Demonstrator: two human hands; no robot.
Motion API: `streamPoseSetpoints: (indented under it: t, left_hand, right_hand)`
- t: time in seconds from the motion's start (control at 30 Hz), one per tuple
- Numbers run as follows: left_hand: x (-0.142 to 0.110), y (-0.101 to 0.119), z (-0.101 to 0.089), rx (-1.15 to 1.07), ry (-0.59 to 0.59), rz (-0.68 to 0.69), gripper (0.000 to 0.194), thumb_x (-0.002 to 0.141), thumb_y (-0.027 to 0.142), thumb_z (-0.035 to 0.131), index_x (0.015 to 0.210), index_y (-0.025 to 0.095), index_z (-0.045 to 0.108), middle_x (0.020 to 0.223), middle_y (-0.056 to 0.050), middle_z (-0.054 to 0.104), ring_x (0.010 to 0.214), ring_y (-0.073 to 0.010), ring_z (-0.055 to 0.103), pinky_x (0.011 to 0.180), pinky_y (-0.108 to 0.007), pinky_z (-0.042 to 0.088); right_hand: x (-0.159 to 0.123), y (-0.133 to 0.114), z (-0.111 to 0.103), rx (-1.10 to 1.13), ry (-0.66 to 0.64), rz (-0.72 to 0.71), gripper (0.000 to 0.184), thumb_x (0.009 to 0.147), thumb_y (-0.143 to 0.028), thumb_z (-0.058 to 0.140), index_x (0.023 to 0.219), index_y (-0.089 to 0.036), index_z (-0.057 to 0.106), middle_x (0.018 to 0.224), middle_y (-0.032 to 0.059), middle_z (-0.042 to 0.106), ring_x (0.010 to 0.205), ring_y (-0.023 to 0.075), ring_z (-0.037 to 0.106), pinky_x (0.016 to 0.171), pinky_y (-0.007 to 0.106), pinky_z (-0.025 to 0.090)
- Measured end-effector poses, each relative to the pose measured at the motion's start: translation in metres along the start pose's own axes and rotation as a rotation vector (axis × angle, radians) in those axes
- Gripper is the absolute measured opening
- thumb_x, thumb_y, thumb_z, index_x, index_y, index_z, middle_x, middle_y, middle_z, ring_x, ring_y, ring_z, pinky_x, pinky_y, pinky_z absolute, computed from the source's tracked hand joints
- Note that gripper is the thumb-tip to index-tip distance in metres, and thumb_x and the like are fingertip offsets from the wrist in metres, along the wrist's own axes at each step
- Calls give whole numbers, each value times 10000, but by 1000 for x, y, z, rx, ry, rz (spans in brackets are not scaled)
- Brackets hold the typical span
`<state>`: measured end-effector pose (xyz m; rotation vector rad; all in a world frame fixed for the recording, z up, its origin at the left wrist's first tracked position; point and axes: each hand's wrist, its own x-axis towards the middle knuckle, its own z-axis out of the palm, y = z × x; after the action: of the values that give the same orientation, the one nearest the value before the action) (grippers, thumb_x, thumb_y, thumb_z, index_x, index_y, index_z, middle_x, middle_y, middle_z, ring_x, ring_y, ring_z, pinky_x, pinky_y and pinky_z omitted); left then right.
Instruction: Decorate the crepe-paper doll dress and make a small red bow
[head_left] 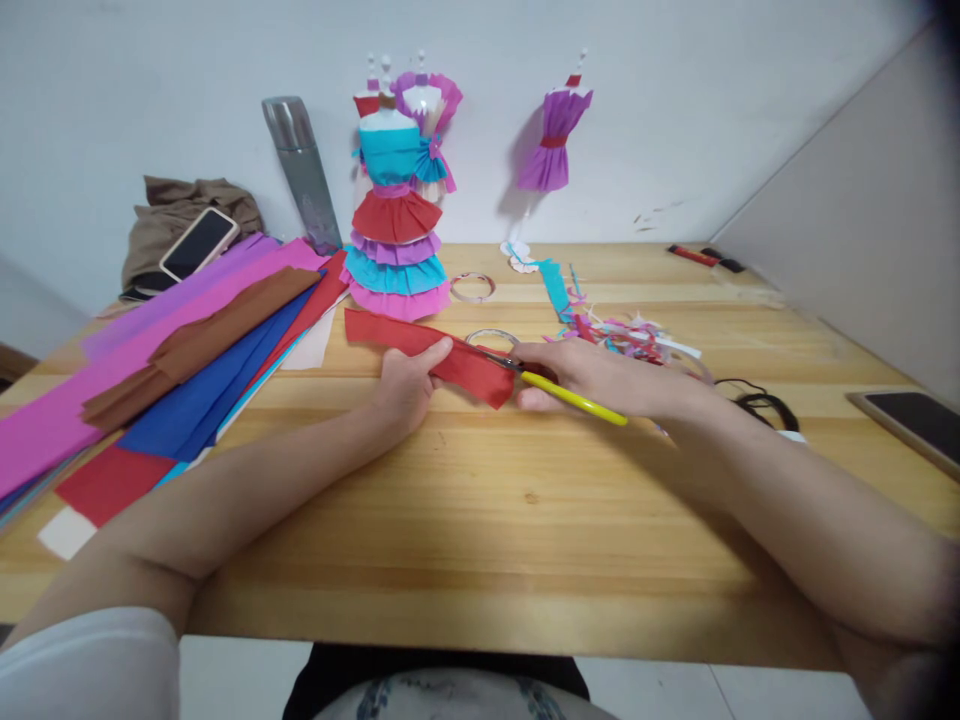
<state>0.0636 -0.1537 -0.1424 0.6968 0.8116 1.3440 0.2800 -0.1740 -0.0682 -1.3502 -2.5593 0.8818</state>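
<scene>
A long strip of red crepe paper [480, 378] is pinched between the thumb and fingers of my left hand [409, 385], just above the table. My right hand [577, 375] grips a pair of scissors with yellow handles [574, 398]. The scissor blades point left and lie along the strip's upper edge, close to my left thumb. Right behind the strip stands a small dress form in a tiered paper dress [394, 220] of turquoise, red, purple and pink. A silver ring [491, 334] lies on the table behind the blades.
Folded crepe paper sheets [217, 330] in several colours cover the table's left side. A grey bottle [302, 170], a phone [199, 244] and brown cloth stand behind them. Paper scraps [630, 338], a purple-dressed form [555, 145], black cord [769, 405] and another phone [911, 425] are on the right.
</scene>
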Motion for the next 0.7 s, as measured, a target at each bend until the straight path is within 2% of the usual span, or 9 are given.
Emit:
streamPoseSetpoints:
  t: [0.17,0.37,0.5,0.7]
  left_hand:
    - [2,0,-1,7,-16,0,278,666,236,923,784,183,677,859,-45,790,1011,-262,778,959,-401,598]
    - [1,0,1,17,-11,15,318,613,255,957,739,180,675,810,-40,782,871,-238,769,862,-365,619]
    - [1,1,0,3,-8,-10,308,640,243,947,774,179,677,831,-35,781,844,-225,765,841,-363,618]
    - [4,-1,-2,-11,-10,-15,333,632,202,953,808,163,674,823,-31,775,802,-201,760,838,-353,615]
  right_hand:
    - [-3,1,-3,52,-21,-88,605,937,-787,471,946,-198,609,952,123,696,801,254,593,733,380,450]
    - [-2,4,0,7,-5,-60,615,942,-818,435,937,-233,624,876,93,674,808,269,584,732,396,454]
    - [1,6,3,-30,-23,-42,642,928,-846,401,912,-235,596,815,72,638,762,255,582,688,388,442]
    - [1,8,5,44,1,-88,604,940,-798,467,885,-210,593,783,41,594,688,192,524,608,334,386]
